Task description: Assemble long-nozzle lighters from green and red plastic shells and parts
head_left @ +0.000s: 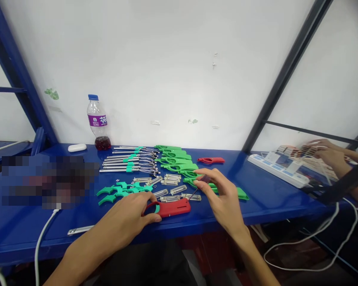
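While my left hand (134,206) is pinching the looped end of the red lighter casing (176,207) at the frame's lower centre, my right hand (223,195) is pinching a dark-handled screwdriver (205,179) between thumb and fingers, its thin shaft slanting down to the casing's right end. Clear fuel tanks (178,190) are lying just above, near mid-frame.

Looks like a light-assembly workshop. Blue counter (256,178), steel uprights (285,75), scuffed white wall (167,71). Matching parts in batches: green shells (180,161), metal rods with wires (116,170), teal pieces (108,199), clear capsules (178,190). Screwdriver-like tool (205,178) at a red casing (176,207). Power strip (300,181) at the right end. Next station over, another person's hand (331,156) is at stacked small items (286,151).
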Demonstrator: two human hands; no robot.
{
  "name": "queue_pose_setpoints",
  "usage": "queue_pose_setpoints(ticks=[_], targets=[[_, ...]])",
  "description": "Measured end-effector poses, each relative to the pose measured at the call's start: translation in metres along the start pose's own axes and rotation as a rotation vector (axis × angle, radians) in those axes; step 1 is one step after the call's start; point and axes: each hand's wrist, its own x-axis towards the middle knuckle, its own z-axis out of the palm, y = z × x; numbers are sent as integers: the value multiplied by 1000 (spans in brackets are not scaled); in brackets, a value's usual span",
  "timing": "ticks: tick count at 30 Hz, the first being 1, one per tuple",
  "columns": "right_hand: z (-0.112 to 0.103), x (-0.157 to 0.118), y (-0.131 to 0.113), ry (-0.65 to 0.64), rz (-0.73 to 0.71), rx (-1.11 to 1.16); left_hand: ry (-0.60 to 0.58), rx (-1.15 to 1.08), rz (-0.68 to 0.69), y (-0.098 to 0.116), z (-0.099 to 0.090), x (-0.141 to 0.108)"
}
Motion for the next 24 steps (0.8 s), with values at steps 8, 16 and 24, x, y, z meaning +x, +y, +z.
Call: queue_pose_setpoints(ticks=[8,16,24], targets=[[-43,-4,-5,86,133,182,-2,28,-28,5,0,-2],[-30,-16,-5,-432,207,-155,77,167,20,11,-1,-7],[-11,-20,-20,-620,55,-78,318,168,318,13,-5,-18]])
